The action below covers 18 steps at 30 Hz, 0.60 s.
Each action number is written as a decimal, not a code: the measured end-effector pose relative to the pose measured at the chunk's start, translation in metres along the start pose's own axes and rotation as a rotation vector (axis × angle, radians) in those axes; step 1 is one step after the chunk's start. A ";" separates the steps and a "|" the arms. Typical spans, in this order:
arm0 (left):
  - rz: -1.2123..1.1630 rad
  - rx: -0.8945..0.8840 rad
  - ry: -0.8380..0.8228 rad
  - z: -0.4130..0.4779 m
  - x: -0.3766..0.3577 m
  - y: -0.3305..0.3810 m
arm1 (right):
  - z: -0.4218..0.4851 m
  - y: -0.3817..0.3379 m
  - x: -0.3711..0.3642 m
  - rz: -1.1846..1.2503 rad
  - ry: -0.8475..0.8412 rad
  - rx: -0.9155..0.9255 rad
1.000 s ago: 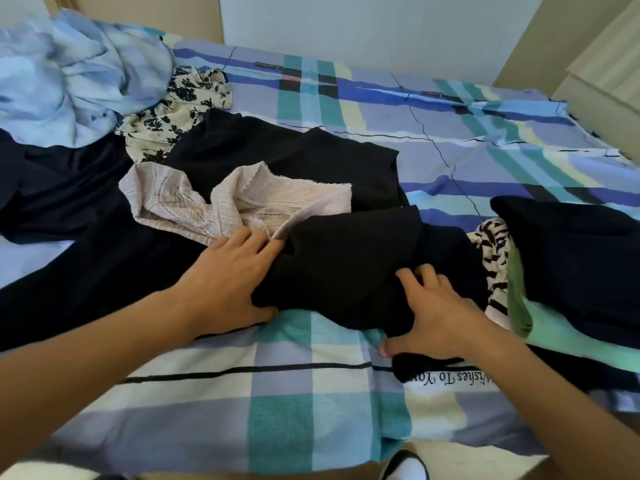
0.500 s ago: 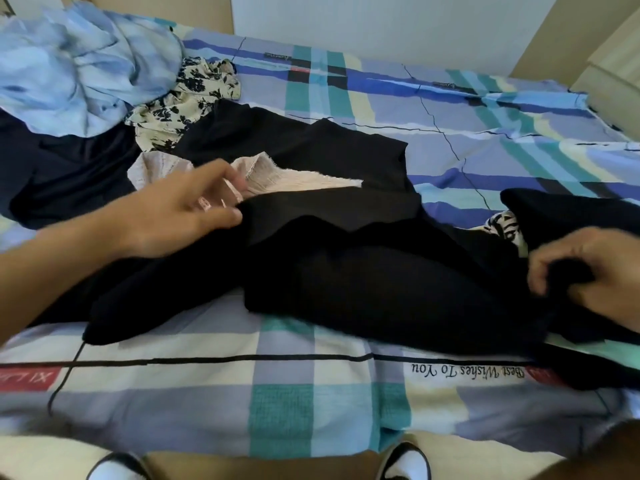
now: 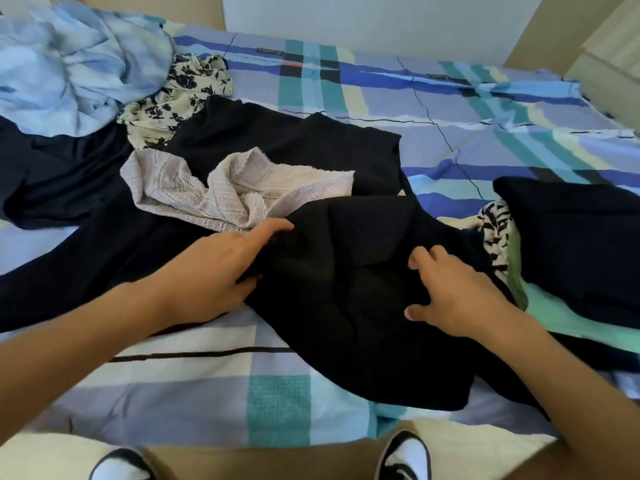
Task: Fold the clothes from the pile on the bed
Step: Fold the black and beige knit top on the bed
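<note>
A black garment (image 3: 346,306) lies crumpled on the checked bed sheet (image 3: 207,393) in front of me. My left hand (image 3: 221,268) rests on its left edge with fingers stretched out, next to a white lace top (image 3: 214,192). My right hand (image 3: 450,292) presses on the garment's right part with fingers spread. More dark clothes (image 3: 69,174) spread out to the left under the lace top.
A pale blue cloth (image 3: 69,71) and a cream floral piece (image 3: 173,109) lie at the far left. At the right sits a stack: a dark garment (image 3: 571,244) over a green one (image 3: 561,317) and a striped one (image 3: 491,233). My shoes (image 3: 403,459) show below the bed edge.
Half a second ago my hands were wide apart, the right one gripping the black cloth at the far right. Both have come back together onto the garment, now bunched in the middle.
</note>
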<state>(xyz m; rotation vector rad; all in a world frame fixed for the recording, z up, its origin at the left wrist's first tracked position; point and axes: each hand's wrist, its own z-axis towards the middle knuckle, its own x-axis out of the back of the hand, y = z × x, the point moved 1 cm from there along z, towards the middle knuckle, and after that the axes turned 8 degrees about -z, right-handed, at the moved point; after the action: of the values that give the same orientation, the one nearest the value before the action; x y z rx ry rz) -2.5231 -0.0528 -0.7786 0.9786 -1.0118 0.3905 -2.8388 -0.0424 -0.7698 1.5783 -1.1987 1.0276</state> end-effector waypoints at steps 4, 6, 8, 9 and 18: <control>-0.296 0.036 -0.028 0.001 0.028 -0.005 | -0.002 0.027 0.005 -0.067 -0.046 0.045; -0.307 0.048 -0.058 -0.001 0.039 -0.013 | -0.017 0.050 0.012 -0.012 -0.212 0.102; -0.288 0.068 -0.108 -0.004 0.046 -0.021 | -0.034 0.074 0.017 -0.016 -0.308 0.120; -0.279 0.093 -0.146 -0.006 0.048 -0.023 | -0.040 0.084 0.019 -0.036 -0.334 0.114; 0.204 0.095 -0.267 -0.033 0.017 -0.025 | -0.029 0.006 0.022 0.037 -0.029 0.177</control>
<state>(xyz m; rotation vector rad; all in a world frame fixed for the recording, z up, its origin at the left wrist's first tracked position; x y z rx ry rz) -2.4794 -0.0413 -0.7823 1.0348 -1.3514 0.4889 -2.8432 -0.0208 -0.7399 1.7178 -1.1872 1.1648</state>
